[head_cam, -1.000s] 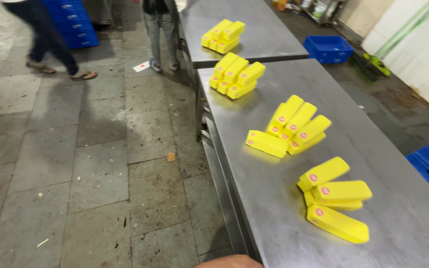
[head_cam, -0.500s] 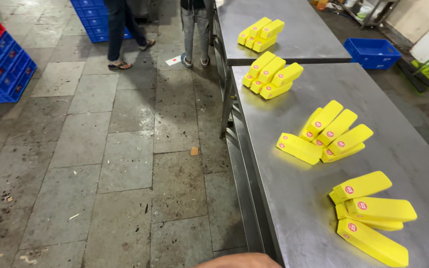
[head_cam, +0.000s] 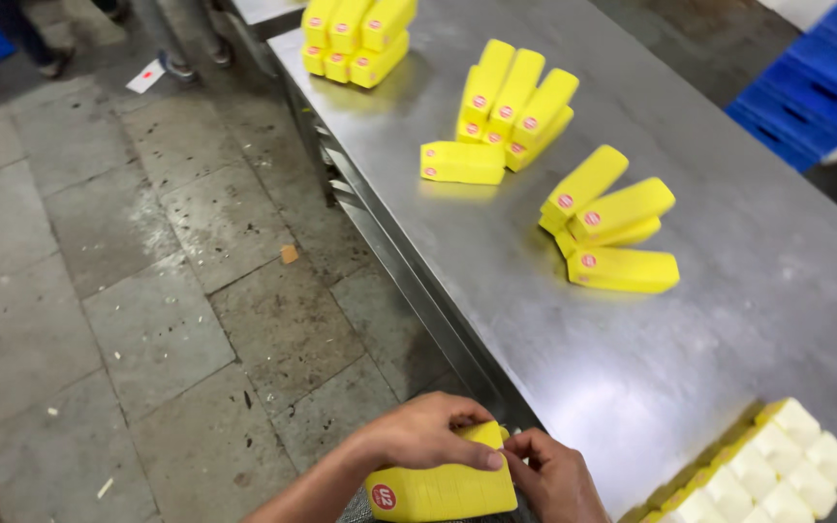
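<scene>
At the bottom centre of the frame, both hands have come into view since half a second ago, when only a sliver of skin showed at the lower edge. The left hand (head_cam: 428, 431) lies over the top of a yellow carton (head_cam: 443, 484), its fingers curled down and closed on the box's upper edge. The right hand (head_cam: 554, 475) meets the carton's right end, its fingertips pinched on the corner flap. This carton, with a red round mark on its left end, is held just off the near edge of the steel surface (head_cam: 728, 291), over the floor.

The view has also swung closer and lower: the fanned group of yellow cartons (head_cam: 607, 228) now sits at centre right, the next group (head_cam: 506, 116) above it, and a third stack (head_cam: 356, 34) at the top edge. New at the lower right corner is a block of pale wrapped bars (head_cam: 767, 465) packed in rows.

Grey stone floor tiles (head_cam: 147, 291), stained and littered with small scraps, fill the left half. Blue crates (head_cam: 806, 97) stand at the upper right, and a passer-by's feet (head_cam: 171, 63) show at the upper left.
</scene>
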Demonstrator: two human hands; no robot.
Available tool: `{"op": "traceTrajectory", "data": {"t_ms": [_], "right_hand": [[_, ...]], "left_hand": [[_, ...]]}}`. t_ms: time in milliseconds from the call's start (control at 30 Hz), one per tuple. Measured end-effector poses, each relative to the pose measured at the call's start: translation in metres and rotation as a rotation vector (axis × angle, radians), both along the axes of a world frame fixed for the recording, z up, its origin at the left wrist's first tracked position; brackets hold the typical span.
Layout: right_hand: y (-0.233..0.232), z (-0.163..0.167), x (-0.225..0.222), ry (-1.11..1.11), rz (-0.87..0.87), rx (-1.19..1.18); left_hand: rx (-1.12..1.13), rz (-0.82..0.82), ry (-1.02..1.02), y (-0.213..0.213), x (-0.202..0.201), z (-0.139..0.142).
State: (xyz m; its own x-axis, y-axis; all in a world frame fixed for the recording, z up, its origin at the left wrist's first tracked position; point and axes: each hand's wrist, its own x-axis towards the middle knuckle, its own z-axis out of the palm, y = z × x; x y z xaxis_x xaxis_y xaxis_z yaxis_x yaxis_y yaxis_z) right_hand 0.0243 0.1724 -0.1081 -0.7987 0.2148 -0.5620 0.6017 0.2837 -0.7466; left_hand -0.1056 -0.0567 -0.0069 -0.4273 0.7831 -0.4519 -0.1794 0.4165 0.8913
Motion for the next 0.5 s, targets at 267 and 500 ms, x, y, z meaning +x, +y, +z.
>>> {"op": "traceTrajectory", "data": {"t_ms": [267, 500], "right_hand": [[-0.029, 0.031, 0.004, -0.003, -0.126, -0.176], [-0.023, 0.001, 0.010, 0.031, -0.104, -0.128]], "left_hand": [[-0.036, -0.042, -0.030, 0.003, -0.001, -0.003], [-0.061, -0.054, 0.000, 0.001, -0.003, -0.002]]}}
